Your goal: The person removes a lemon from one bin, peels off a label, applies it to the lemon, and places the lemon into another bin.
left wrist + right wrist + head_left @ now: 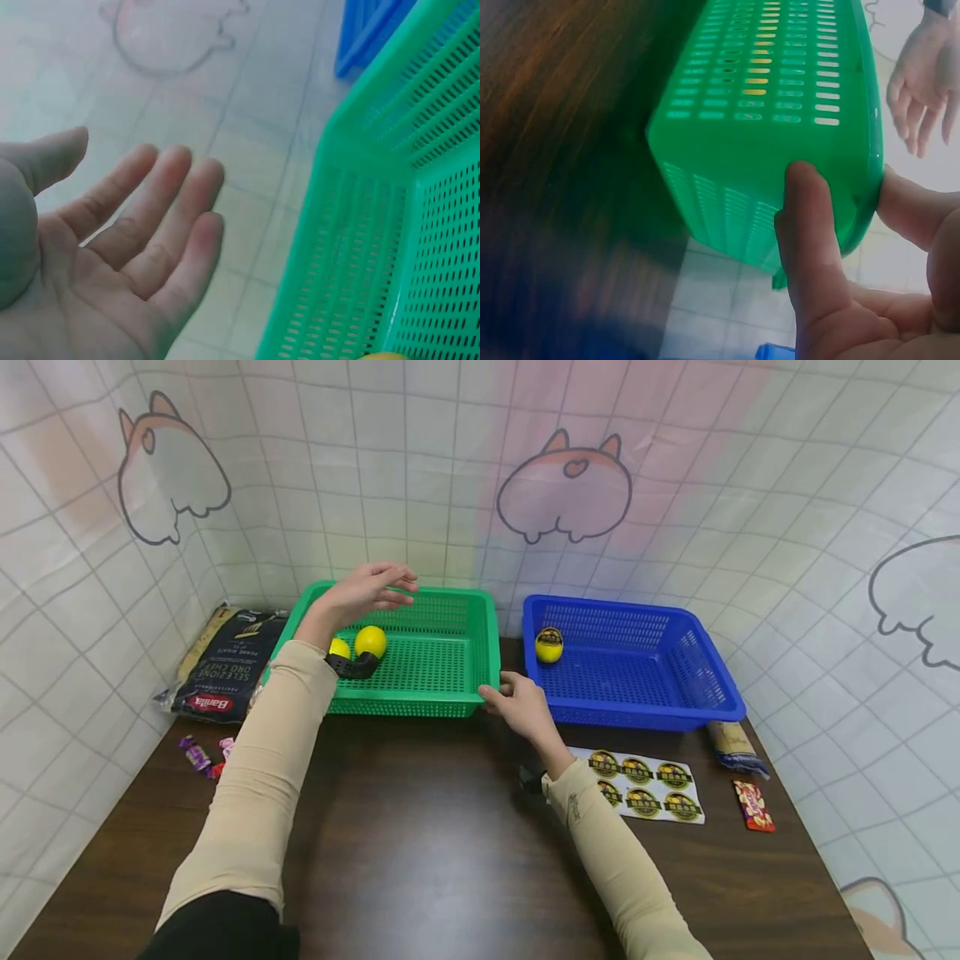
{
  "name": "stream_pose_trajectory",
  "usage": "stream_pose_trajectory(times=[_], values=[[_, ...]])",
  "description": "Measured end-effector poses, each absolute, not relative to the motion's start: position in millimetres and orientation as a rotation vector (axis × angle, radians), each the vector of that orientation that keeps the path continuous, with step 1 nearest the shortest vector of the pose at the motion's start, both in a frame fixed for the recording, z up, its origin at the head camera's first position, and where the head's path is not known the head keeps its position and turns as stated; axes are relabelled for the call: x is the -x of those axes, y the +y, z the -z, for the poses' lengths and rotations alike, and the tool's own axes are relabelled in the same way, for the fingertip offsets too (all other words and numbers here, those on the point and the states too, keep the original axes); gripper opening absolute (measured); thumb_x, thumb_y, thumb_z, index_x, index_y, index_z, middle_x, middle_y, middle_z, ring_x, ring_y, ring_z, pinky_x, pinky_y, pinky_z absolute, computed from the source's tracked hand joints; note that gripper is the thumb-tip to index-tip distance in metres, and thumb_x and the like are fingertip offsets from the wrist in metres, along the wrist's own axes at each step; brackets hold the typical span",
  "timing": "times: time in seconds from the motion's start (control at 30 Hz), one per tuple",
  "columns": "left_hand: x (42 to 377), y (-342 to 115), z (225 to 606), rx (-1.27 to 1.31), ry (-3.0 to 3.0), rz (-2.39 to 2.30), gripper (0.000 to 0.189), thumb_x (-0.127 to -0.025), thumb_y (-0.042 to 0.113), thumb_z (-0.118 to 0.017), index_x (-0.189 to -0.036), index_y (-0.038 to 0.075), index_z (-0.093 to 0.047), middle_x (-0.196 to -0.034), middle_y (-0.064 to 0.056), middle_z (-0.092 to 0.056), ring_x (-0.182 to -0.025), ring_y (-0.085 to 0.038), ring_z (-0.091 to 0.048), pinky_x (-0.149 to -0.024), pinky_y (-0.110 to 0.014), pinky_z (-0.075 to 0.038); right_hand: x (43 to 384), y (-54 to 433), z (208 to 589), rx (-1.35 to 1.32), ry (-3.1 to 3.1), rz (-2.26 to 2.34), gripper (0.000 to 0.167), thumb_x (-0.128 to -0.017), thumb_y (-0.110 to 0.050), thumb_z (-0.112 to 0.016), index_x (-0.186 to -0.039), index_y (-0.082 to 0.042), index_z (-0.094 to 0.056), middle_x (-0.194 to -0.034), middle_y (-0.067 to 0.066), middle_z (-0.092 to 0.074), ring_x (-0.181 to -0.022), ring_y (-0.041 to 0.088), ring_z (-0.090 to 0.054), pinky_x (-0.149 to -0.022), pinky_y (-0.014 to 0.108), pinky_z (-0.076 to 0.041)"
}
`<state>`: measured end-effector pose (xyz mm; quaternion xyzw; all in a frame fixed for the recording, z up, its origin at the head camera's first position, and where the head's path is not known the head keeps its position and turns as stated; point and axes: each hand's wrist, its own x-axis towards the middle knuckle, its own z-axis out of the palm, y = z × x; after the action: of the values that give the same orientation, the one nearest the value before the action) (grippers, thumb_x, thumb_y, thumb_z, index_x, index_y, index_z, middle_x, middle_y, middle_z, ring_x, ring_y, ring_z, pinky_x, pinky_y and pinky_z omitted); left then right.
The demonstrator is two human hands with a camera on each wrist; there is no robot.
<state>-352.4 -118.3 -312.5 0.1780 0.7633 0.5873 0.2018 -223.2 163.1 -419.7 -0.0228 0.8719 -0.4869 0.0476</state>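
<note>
My right hand (pixel 522 706) grips the front right corner of the green basket (pixel 487 652), thumb on the rim and a finger against the outer wall, as the right wrist view shows. My left hand (pixel 367 589) is raised over the back left part of that basket, its fingers loosely spread and holding nothing. In the left wrist view the palm and fingers (pixel 206 255) stand apart from the basket's wall. Two yellow balls (pixel 371 642) lie in the basket's left end, one partly hidden by the left wrist's black strap.
A blue basket (pixel 630 718) stands to the right with a yellow ball (pixel 549 646) bearing a dark round sticker. In front of it lies a sticker sheet (pixel 643 787). A pasta bag (pixel 228 664) and candies (pixel 195 753) are left; a red packet (pixel 753 806) is right.
</note>
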Motion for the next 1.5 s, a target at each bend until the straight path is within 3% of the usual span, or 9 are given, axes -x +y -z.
stream_pose_trajectory(times=[0.13,0.33,0.43,0.6,0.83,1.27,1.5], values=[[362.6,-126.8,309.1,-0.397,2.125,-1.715,0.046,-0.108,0.035,-0.037,-0.142,0.006,-0.043,-0.125,-0.001,-0.055,-0.110,-0.013,-0.062,-0.115,-0.038,-0.042,220.8,163.4,420.4,0.064,2.615,1.548,0.064,-0.098,-0.037,-0.062,-0.148,-0.001,-0.042,-0.121,0.021,-0.071,-0.098,0.031,-0.075,-0.098,0.044,-0.057],[380.4,-142.2,329.6,-0.255,2.293,-1.643,0.058,-0.107,0.034,-0.039,-0.155,0.002,-0.028,-0.155,-0.023,-0.039,-0.141,-0.035,-0.044,-0.124,-0.043,-0.034,221.4,162.4,420.4,0.049,2.605,1.590,0.064,-0.098,-0.036,-0.063,-0.147,-0.001,-0.043,-0.120,0.021,-0.071,-0.095,0.028,-0.076,-0.097,0.044,-0.058],[387.9,-147.5,355.2,-0.180,2.393,-1.555,0.063,-0.107,0.038,-0.041,-0.156,0.002,-0.026,-0.158,-0.024,-0.037,-0.146,-0.036,-0.039,-0.124,-0.044,-0.034,220.7,162.0,422.1,0.037,2.587,1.617,0.063,-0.098,-0.035,-0.063,-0.147,0.000,-0.043,-0.120,0.022,-0.071,-0.096,0.030,-0.076,-0.097,0.044,-0.058],[390.6,-149.1,390.5,-0.016,2.533,-1.374,0.063,-0.104,0.043,-0.046,-0.154,0.007,-0.033,-0.158,-0.020,-0.037,-0.146,-0.037,-0.035,-0.122,-0.051,-0.035,218.3,161.2,425.6,0.020,2.545,1.663,0.060,-0.098,-0.032,-0.064,-0.145,0.000,-0.045,-0.121,0.024,-0.070,-0.099,0.035,-0.074,-0.093,0.042,-0.060],[388.5,-151.9,411.1,0.033,2.538,-1.193,0.070,-0.104,0.045,-0.045,-0.157,0.004,-0.026,-0.165,-0.024,-0.020,-0.151,-0.045,-0.021,-0.123,-0.059,-0.027,219.0,161.4,426.9,0.038,2.554,1.679,0.059,-0.098,-0.030,-0.064,-0.145,0.000,-0.046,-0.121,0.024,-0.070,-0.100,0.037,-0.073,-0.091,0.043,-0.060],[389.4,-150.0,421.5,-0.148,2.417,-0.993,0.073,-0.103,0.031,-0.052,-0.156,-0.006,-0.017,-0.158,-0.031,-0.025,-0.143,-0.047,-0.031,-0.120,-0.057,-0.033,220.7,160.6,424.7,0.050,2.488,1.761,0.056,-0.098,-0.025,-0.064,-0.143,0.002,-0.047,-0.121,0.027,-0.069,-0.104,0.045,-0.070,-0.093,0.051,-0.058],[387.0,-145.9,424.2,-0.175,2.371,-1.003,0.075,-0.102,0.031,-0.054,-0.155,-0.007,-0.018,-0.156,-0.031,-0.028,-0.138,-0.045,-0.036,-0.118,-0.057,-0.036,219.0,161.9,424.6,0.054,2.507,1.750,0.055,-0.098,-0.026,-0.065,-0.143,0.001,-0.048,-0.120,0.027,-0.070,-0.103,0.044,-0.070,-0.090,0.045,-0.061]])
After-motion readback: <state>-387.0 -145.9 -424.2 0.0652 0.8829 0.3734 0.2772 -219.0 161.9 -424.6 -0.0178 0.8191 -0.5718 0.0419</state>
